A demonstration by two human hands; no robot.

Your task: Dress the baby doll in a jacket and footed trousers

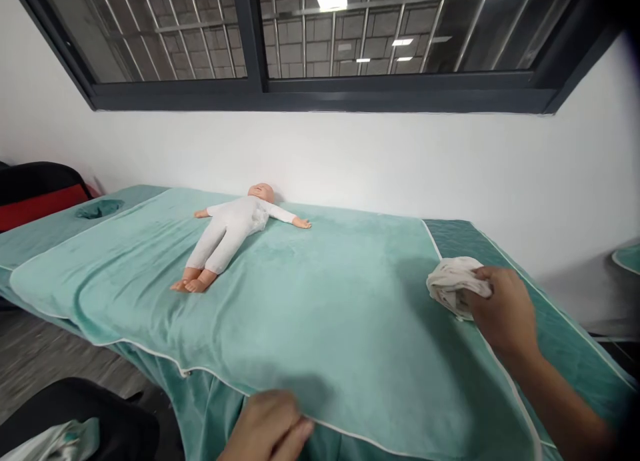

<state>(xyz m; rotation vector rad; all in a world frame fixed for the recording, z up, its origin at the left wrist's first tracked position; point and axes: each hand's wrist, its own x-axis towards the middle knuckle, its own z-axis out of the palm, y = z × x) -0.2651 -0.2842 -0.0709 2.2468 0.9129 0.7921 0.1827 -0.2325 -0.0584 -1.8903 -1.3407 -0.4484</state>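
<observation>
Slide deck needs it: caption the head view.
Right hand holds a bundled white cloth; a doll lies on a teal blanket.

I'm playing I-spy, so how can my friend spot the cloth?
Find the long green bed below the window. Go towards its right end, where the right hand holds a bunched cloth. It's whitish and crumpled, unlike the spread-out green sheet.

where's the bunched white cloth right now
In the head view, the bunched white cloth is at the right, in the right hand, over the green blanket's white-edged right side.
</observation>
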